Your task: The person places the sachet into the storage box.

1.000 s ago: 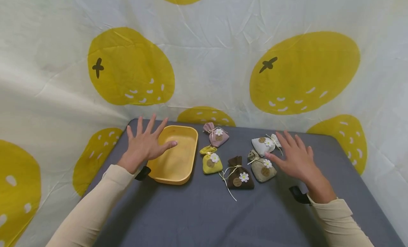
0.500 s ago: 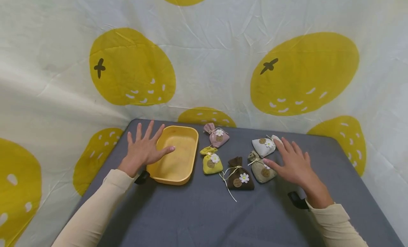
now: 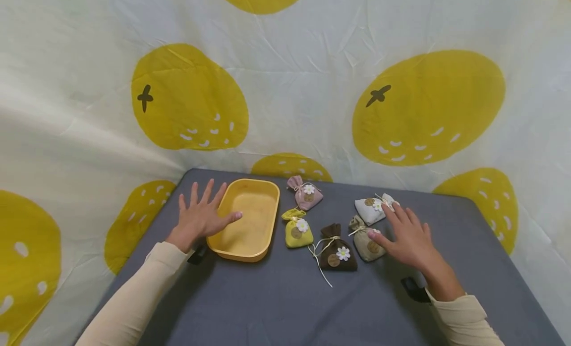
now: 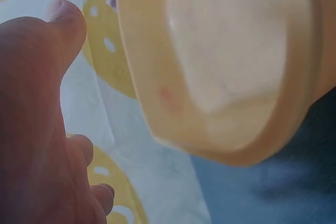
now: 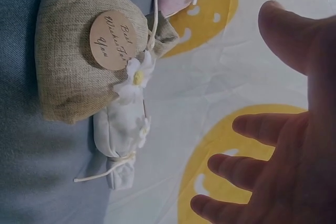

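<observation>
My left hand [image 3: 199, 220] is spread wide over the left side of a yellow plastic tub [image 3: 275, 213], holding nothing. In the left wrist view the tub's rim [image 4: 236, 157] stands apart from the thumb. My right hand [image 3: 409, 239], fingers spread, hovers beside a beige drawstring pouch [image 3: 362, 243] and a white pouch [image 3: 368, 210], overlapping their right edges in the head view. The right wrist view shows the beige pouch [image 5: 68, 51] with a round tag and white flower, clear of the fingers. A dark brown pouch [image 3: 331, 247], yellow pouch [image 3: 294, 237] and pink pouch [image 3: 305, 197] lie between the hands.
The pouches and tub lie on a table with a dark grey-blue cloth [image 3: 276, 306]. A white curtain [image 3: 303, 108] with large yellow fruit prints hangs behind the table and along both sides. A light cord trails from the brown pouch toward the front.
Both hands have shifted slightly down in the head view, staying spread. The whole scene has also moved down a little as the head view shifts. The tub and pouches keep their places on the table.
</observation>
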The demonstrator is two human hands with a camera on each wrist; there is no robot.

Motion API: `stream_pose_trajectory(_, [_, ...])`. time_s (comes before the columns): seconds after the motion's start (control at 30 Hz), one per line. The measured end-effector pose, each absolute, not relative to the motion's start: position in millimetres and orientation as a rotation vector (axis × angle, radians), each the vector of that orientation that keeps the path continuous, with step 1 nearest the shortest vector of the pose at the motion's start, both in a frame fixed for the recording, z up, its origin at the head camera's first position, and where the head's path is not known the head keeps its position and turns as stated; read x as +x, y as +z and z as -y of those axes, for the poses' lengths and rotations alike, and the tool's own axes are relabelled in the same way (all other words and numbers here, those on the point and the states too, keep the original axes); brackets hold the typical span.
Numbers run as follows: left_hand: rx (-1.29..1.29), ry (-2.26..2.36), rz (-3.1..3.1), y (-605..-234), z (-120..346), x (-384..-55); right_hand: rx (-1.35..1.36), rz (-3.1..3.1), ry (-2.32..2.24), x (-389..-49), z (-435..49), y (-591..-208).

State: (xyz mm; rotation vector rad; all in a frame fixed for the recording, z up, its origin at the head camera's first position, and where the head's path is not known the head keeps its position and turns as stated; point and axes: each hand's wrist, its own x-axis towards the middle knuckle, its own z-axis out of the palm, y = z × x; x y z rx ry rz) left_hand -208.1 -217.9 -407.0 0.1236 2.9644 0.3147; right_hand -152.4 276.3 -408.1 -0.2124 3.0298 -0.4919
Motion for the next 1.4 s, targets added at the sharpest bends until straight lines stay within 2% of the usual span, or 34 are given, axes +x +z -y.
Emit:
stream_pose_trajectory(0.2, [0.098, 0.375, -2.920, -420, 219, -211, -0.209, -3.021, -0.515, -151, -273, -414])
stream_pose_trajectory(0.73, [0.131, 0.537, -2.757, -424, 235, -217, -0.215, -3.017, -0.497, -157, -273, -433])
stream_pose_trajectory(1.27, [0.235, 1.039, -2.410, -424, 248, -230, -0.349, -3.044, -0.608, -159, -276, -457])
stream_pose_trajectory(1.4, [0.150, 1.145, -2.340, -423, 255, -235, -0.338, -3.014, -0.678, -161, -277, -461])
